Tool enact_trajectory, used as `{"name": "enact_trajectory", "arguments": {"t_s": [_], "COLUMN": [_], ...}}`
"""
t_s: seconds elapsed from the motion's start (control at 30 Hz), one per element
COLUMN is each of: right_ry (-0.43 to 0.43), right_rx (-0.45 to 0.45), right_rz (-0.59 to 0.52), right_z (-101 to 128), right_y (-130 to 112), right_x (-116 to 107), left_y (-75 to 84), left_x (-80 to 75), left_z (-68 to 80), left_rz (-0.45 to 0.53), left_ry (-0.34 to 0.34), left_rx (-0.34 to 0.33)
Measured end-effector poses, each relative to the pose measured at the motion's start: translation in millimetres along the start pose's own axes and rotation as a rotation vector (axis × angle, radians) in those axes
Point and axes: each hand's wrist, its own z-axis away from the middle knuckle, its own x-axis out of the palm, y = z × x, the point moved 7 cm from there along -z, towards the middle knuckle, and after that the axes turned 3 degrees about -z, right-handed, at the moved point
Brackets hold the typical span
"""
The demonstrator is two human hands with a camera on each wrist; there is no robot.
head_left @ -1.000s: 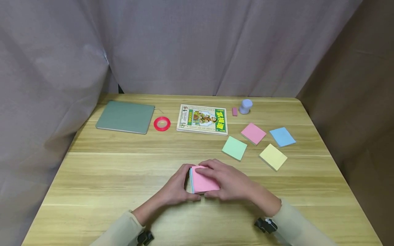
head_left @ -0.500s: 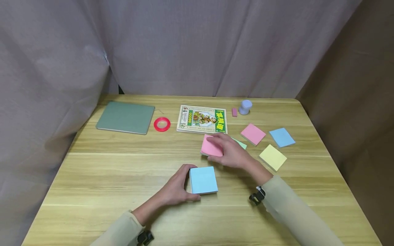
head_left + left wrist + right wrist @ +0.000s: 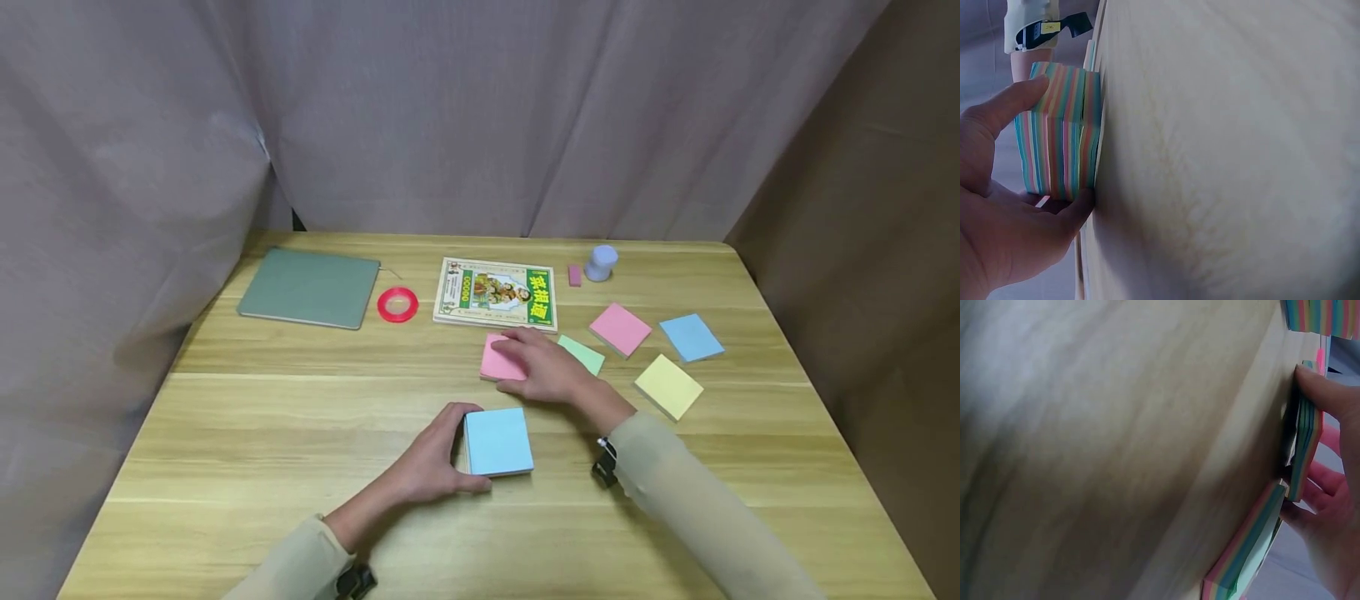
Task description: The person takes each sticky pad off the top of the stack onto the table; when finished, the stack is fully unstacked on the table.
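My left hand (image 3: 431, 462) grips a thick stack of sticky note pads (image 3: 498, 442) from its left side, thumb at the near edge and fingers at the far one. Its top is light blue, and the left wrist view shows many coloured layers in the stack (image 3: 1054, 144). Farther back, my right hand (image 3: 551, 367) pinches a thin sticky note pad (image 3: 497, 360) with a pink top, close over the table. The right wrist view shows the thumb and fingers on opposite edges of this pad (image 3: 1305, 450). Just right of it lies a green-topped pad (image 3: 585, 355), partly hidden by the right hand.
Pink (image 3: 620, 329), blue (image 3: 692, 337) and yellow (image 3: 669, 386) pads lie at the right. Along the back are a green notebook (image 3: 311, 287), a red tape roll (image 3: 397, 305), an illustrated booklet (image 3: 495, 293), a small pink block (image 3: 574, 275) and a lavender cylindrical object (image 3: 602, 262).
My right hand has lifted the pink-topped pad off the stack, exposing the blue top, and carried it away towards the booklet, then slightly left and down. The left hand stays on the stack.
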Motion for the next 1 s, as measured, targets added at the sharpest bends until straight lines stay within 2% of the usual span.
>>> {"name": "enact_trajectory", "arguments": {"t_s": [0.4,0.57,0.8,0.9,1.0], "right_ry": [-0.039,-0.027,-0.002,-0.025,-0.060], "right_rx": [-0.012,-0.039,-0.053,-0.066,-0.114], "right_rz": [0.009,0.018,-0.114,-0.172,-0.172], "right_z": [2.5,6.8,32.2,47.3,62.1], "right_y": [-3.4,-10.5,-39.3,-58.7,-75.9], "right_x": [-3.1,-8.8,-30.0,-36.2,-34.2], "left_y": [-0.3,-0.5,0.2,0.6,0.5], "left_x": [-0.1,0.9,1.3,0.9,1.1], "left_z": [-0.4,-0.3,0.2,0.2,-0.2], "left_rz": [0.000,-0.004,0.007,0.008,0.000], "left_ry": [-0.011,0.003,0.017,0.015,0.008], "left_rx": [-0.007,0.019,0.042,0.036,0.028]}}
